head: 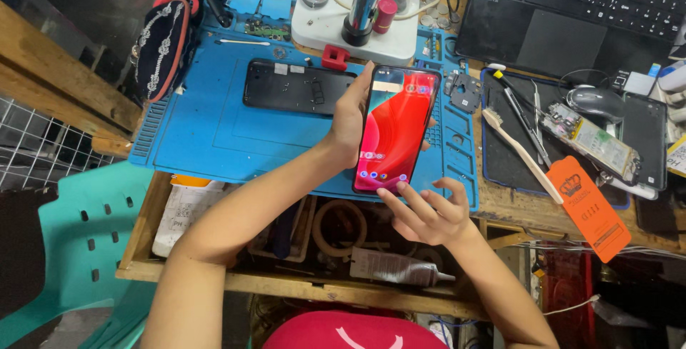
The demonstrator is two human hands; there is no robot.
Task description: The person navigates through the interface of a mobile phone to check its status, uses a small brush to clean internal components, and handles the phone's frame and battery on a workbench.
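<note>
- I am sitting at a cluttered wooden workbench (514, 213), and the big blue repair mat (214, 135) is lying across its left and middle, likely so small parts are staying put on its ridged edges and little trays.
- A black laptop (572, 13) is sitting open at the far right, pushed back out of the working area.
- A white-based microscope stand (357, 31) is standing at the far edge of the mat, centred where I could be sliding work under it.
- A dark phone back panel (296, 86) is lying flat on the mat, just left of what I am holding.
- I am holding a smartphone (395, 129) upright above the mat, its red screen lit and facing me so I can be reading it.
- My left hand (348, 122) is wrapping the phone's left edge, fingers curled closed behind it and thumb on the near side, steadying it.
- My right hand (429, 213) is holding nothing; its fingers are loosely spread and a fingertip is touching the bottom row of icons.
- An orange packet (589, 210) is lying at the near right, beside a dark tray mat with tweezers (525, 124) and a small brush (518, 152), all within my right hand's reach.
</note>
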